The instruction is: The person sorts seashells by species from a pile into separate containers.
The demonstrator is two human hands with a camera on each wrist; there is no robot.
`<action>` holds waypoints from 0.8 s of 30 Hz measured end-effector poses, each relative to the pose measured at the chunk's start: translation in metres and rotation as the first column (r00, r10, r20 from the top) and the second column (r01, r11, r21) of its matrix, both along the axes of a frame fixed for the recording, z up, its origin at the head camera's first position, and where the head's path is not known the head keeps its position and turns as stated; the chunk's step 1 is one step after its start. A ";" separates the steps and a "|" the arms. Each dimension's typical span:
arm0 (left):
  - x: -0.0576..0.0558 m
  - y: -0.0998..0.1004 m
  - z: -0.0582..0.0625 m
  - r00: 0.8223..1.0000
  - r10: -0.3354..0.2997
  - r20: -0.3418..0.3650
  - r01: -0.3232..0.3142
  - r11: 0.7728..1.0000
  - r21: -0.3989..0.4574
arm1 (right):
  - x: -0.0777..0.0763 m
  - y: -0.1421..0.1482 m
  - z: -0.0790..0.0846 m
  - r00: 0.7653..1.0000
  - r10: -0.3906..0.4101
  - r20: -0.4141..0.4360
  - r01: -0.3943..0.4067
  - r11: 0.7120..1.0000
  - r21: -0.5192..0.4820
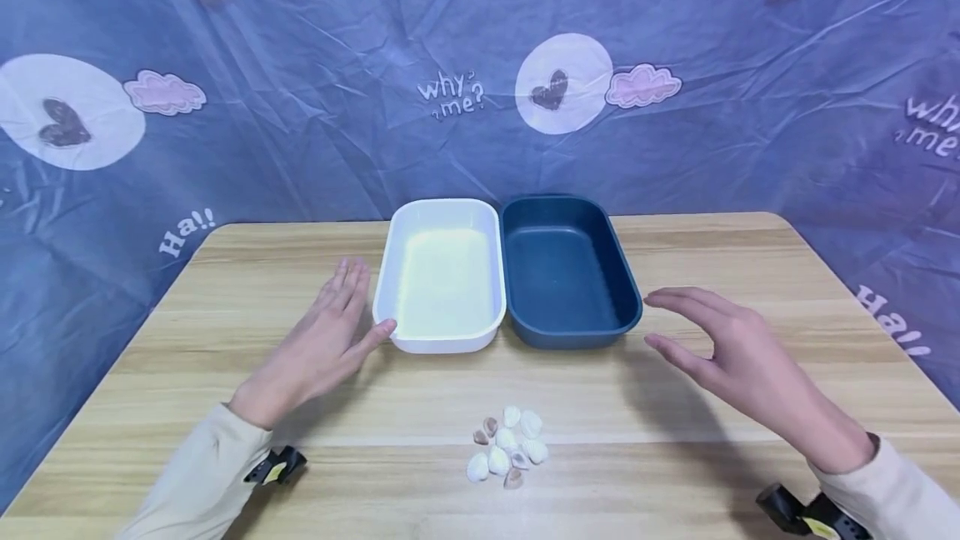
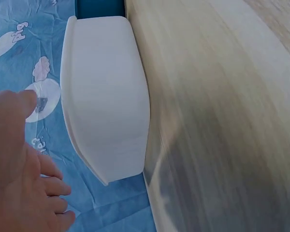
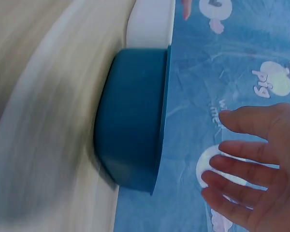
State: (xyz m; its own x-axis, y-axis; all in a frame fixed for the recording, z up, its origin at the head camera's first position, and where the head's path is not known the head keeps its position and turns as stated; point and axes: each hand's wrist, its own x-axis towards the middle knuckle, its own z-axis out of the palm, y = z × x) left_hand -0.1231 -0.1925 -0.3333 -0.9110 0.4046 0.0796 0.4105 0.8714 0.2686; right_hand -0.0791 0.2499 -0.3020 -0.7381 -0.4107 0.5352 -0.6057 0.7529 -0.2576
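Two rectangular containers stand side by side near the table's far edge, a white one (image 1: 441, 338) on the left and a dark blue one (image 1: 573, 338) on the right. Nothing lies inside either. My left hand (image 1: 318, 344) is at the white container's left side, fingers extended; in the left wrist view a gap shows between hand and container. Just right of the blue container, my right hand (image 1: 738, 361) is held with fingers spread and gently bent, holding nothing. Closer to me lies a small cluster of seashells (image 1: 506, 440), mostly white with a few brownish ones.
The containers rest on a light wood-grain table (image 1: 705, 257). Behind it hangs a blue printed cloth (image 1: 360, 140), which also shows at both sides. A black wrist device (image 1: 277, 465) sits at my left sleeve, another (image 1: 810, 515) at my right.
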 end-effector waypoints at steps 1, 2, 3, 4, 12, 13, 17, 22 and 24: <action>0.000 0.000 -0.001 1.000 -0.005 0.000 0.005 1.000 -0.002 | 0.001 -0.002 -0.001 1.000 0.019 -0.003 -0.019 1.000 -0.003; 0.000 0.001 -0.002 1.000 -0.008 0.000 0.008 1.000 -0.005 | 0.002 -0.004 -0.002 0.999 0.038 -0.008 -0.039 0.999 -0.006; -0.001 0.001 -0.003 1.000 -0.007 0.002 0.007 1.000 -0.010 | 0.002 -0.007 -0.004 0.998 0.055 -0.007 -0.055 0.998 -0.009; -0.001 0.001 -0.004 1.000 -0.007 0.000 0.007 1.000 -0.012 | 0.003 -0.009 -0.005 0.997 0.074 -0.001 -0.074 0.997 -0.014; -0.002 0.006 -0.011 0.999 -0.009 0.031 0.010 1.000 -0.016 | 0.007 -0.034 -0.022 0.967 0.216 0.131 -0.205 0.974 -0.094; -0.002 0.006 -0.012 0.999 -0.007 0.032 0.008 1.000 -0.015 | 0.007 -0.037 -0.024 0.963 0.225 0.146 -0.213 0.973 -0.091; -0.002 0.007 -0.013 1.000 0.001 0.031 -0.001 1.000 -0.010 | 0.008 -0.048 -0.033 0.944 0.246 0.221 -0.233 0.969 -0.081; -0.002 0.009 -0.014 1.000 -0.002 0.024 0.002 1.000 -0.005 | 0.007 -0.056 -0.042 0.919 0.247 0.306 -0.245 0.968 -0.044; -0.002 0.009 -0.014 1.000 -0.002 0.019 0.002 1.000 -0.004 | 0.006 -0.059 -0.046 0.911 0.249 0.329 -0.252 0.967 -0.035</action>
State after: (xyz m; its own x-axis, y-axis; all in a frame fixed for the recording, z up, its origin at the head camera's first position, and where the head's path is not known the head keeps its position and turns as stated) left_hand -0.1252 -0.1830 -0.3468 -0.9116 0.4066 0.0602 0.4069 0.8718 0.2726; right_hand -0.0732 0.1912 -0.3477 -0.7437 -0.6088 0.2763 -0.6573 0.5903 -0.4685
